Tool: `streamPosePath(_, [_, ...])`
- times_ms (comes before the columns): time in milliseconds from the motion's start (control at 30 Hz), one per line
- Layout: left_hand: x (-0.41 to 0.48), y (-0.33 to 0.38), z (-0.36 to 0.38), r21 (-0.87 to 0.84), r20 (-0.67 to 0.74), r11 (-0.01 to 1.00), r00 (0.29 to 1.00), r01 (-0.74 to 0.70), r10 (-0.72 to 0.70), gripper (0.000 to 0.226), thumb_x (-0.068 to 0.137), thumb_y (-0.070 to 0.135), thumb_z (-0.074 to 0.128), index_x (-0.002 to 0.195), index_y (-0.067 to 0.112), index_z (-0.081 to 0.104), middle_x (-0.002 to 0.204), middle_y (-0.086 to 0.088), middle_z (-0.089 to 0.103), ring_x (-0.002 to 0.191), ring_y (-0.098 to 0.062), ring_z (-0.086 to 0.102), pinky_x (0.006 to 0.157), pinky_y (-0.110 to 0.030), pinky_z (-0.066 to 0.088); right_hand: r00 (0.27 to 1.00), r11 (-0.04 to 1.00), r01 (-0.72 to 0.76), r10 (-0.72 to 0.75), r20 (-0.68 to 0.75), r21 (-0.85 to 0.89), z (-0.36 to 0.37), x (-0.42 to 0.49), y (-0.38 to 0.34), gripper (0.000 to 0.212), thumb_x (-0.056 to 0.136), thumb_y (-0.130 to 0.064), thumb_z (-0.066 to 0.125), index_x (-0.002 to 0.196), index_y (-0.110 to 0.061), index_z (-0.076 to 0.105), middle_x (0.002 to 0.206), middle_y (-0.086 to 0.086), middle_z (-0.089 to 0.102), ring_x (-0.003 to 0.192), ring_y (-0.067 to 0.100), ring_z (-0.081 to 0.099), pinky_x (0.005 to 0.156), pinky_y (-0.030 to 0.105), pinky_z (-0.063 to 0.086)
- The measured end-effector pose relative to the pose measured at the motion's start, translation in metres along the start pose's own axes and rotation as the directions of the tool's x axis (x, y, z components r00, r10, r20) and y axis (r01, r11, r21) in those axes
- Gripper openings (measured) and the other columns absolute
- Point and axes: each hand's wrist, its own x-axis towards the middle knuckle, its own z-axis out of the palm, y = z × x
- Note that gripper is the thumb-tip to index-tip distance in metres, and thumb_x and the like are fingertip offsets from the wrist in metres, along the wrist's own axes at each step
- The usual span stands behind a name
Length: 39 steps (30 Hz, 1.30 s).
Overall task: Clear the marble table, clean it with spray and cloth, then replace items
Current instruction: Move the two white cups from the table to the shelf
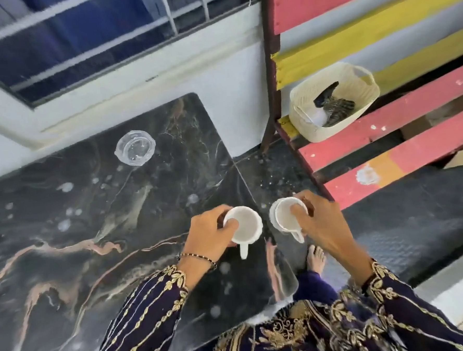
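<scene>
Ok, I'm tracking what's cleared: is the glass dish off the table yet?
No, the glass dish sits on the table, near its far edge.

Glass dish point(135, 147) on marble table point(66, 239), open slab left of it and nearer, wall point(233, 93) just behind, slatted rack point(349, 0) well right

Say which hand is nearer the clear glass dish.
Left. The left hand, gripping a white cup over the table's edge, is down-right of the dish; the right hand grips a second cup farther right.
</scene>
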Motion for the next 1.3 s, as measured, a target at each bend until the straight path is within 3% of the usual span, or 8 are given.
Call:
streamPosePath(133, [0.054, 0.062, 0.097, 0.039, 0.088, 0.999, 0.996, -0.015, 0.011, 0.026, 0.082, 0.013, 0.061, 0.105, 0.019, 0.072, 0.091, 0.005, 0.07, 0.081, -0.01, 0.065, 0.057, -0.006, 0.053, 0.996, 0.996, -0.088, 0.089, -0.024, 0.01, -0.061, 0.043, 0.081, 0.034, 0.093, -0.036, 0.054, 0.11, -0.011, 0.071, 0.084, 0.005, 0.074, 0.077, 0.026, 0.065, 0.071, 0.026, 0.037])
streamPosePath(200, [0.083, 0.082, 0.142, 0.064, 0.15, 0.998, 0.989, -0.003, -0.007, 0.024, 0.083, 0.013, 0.06, 0.104, 0.017, 0.071, 0.095, 0.001, 0.072, 0.08, -0.012, 0.065, 0.055, -0.013, 0.056, 0.99, 0.99, -0.139, 0.139, -0.02, -0.013, -0.079, 0.063, 0.119, 0.045, 0.09, -0.042, 0.05, 0.114, -0.008, 0.068, 0.094, 0.012, 0.079, 0.082, 0.03, 0.069, 0.071, 0.028, 0.037])
streamPosePath(300, [0.132, 0.1, 0.218, 0.157, 0.22, 0.987, 0.974, 0.024, -0.059, 0.019, 0.082, 0.014, 0.06, 0.098, 0.01, 0.07, 0.096, -0.011, 0.073, 0.088, -0.027, 0.067, 0.07, -0.035, 0.059, 0.971, 0.969, -0.239, 0.24, -0.004, -0.058, -0.101, 0.101, 0.183, 0.029, 0.101, -0.027, 0.062, 0.119, -0.003, 0.065, 0.109, 0.019, 0.078, 0.101, 0.038, 0.071, 0.082, 0.037, 0.044])
streamPosePath(633, [0.233, 0.094, 0.377, 0.234, 0.269, 0.949, 0.924, 0.213, -0.274, 0.038, 0.084, 0.014, 0.061, 0.121, 0.013, 0.066, 0.115, -0.02, 0.069, 0.111, -0.036, 0.062, 0.093, -0.043, 0.051, 0.922, 0.921, -0.388, 0.388, -0.012, -0.025, -0.109, 0.205, 0.306, 0.029, 0.098, -0.018, 0.065, 0.123, -0.003, 0.066, 0.118, 0.018, 0.075, 0.11, 0.035, 0.068, 0.078, 0.028, 0.042])
streamPosePath(733, [0.243, 0.092, 0.397, 0.2, 0.231, 0.948, 0.928, 0.249, -0.293, 0.038, 0.084, 0.013, 0.062, 0.121, 0.015, 0.066, 0.115, -0.018, 0.07, 0.11, -0.036, 0.063, 0.094, -0.042, 0.052, 0.92, 0.92, -0.393, 0.393, 0.002, -0.009, -0.106, 0.222, 0.325, 0.032, 0.099, -0.019, 0.062, 0.127, -0.006, 0.067, 0.119, 0.018, 0.075, 0.113, 0.037, 0.066, 0.092, 0.037, 0.048])
streamPosePath(1033, [0.246, 0.094, 0.403, 0.204, 0.232, 0.941, 0.92, 0.271, -0.315, 0.039, 0.085, 0.016, 0.062, 0.124, 0.009, 0.062, 0.117, -0.02, 0.068, 0.11, -0.037, 0.063, 0.094, -0.043, 0.052, 0.921, 0.921, -0.385, 0.387, 0.038, -0.054, -0.109, 0.233, 0.339, 0.035, 0.1, -0.023, 0.062, 0.131, -0.007, 0.066, 0.119, 0.013, 0.076, 0.107, 0.033, 0.069, 0.079, 0.026, 0.038])
streamPosePath(1200, [0.234, 0.112, 0.38, 0.339, 0.239, 0.907, 0.91, 0.249, -0.339, 0.041, 0.089, 0.034, 0.06, 0.122, 0.011, 0.054, 0.123, -0.015, 0.062, 0.112, -0.037, 0.061, 0.09, -0.044, 0.05, 0.945, 0.932, -0.312, 0.324, 0.037, -0.185, -0.129, 0.223, 0.306, 0.044, 0.097, -0.02, 0.067, 0.137, -0.004, 0.055, 0.131, 0.019, 0.068, 0.112, 0.039, 0.067, 0.096, 0.046, 0.054])
streamPosePath(1300, [0.222, 0.124, 0.349, 0.345, 0.202, 0.917, 0.937, 0.203, -0.284, 0.043, 0.088, 0.037, 0.06, 0.122, 0.012, 0.052, 0.124, -0.01, 0.061, 0.113, -0.034, 0.06, 0.091, -0.044, 0.05, 0.975, 0.942, -0.201, 0.219, 0.038, -0.268, -0.141, 0.213, 0.269, 0.041, 0.097, -0.022, 0.066, 0.133, -0.006, 0.056, 0.131, 0.018, 0.065, 0.111, 0.039, 0.066, 0.093, 0.051, 0.056])
